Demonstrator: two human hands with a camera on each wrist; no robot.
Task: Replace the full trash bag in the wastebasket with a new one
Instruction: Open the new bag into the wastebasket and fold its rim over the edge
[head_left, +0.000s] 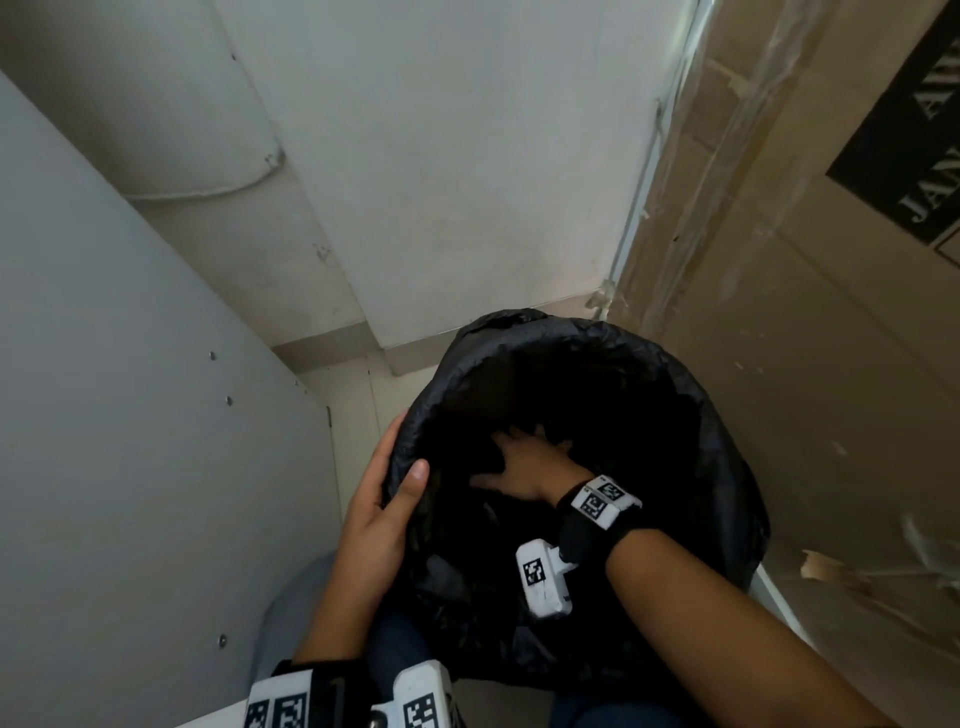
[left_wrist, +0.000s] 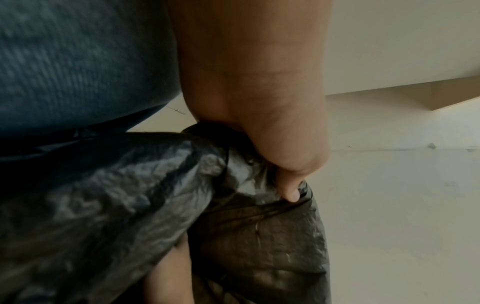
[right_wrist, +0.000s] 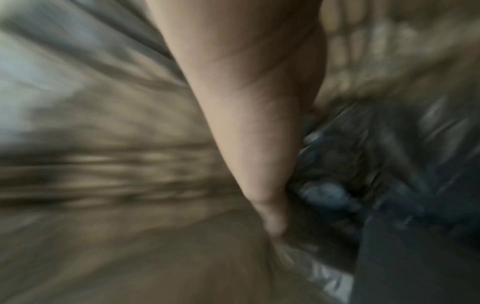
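Head view: black bag (head_left: 691, 395) lines the wastebasket, its edge folded over the rim, in a corner between white wall (head_left: 441, 156) and cardboard box (head_left: 810, 364). Left hand (head_left: 379, 499) clamps the bag's near-left rim, thumb on top. Right hand (head_left: 524, 462) reaches down inside; its grip cannot be told. Left wrist view: fingers (left_wrist: 291, 191) curl round bunched plastic. Right wrist view: heavily blurred, hand (right_wrist: 259, 144) against dark plastic.

You are in a cramped indoor corner, likely a storage or utility nook: a plain white wall (head_left: 441, 156) far ahead, a grey screwed panel (head_left: 130, 415) on your left, a taped cardboard box (head_left: 805, 364) on your right.
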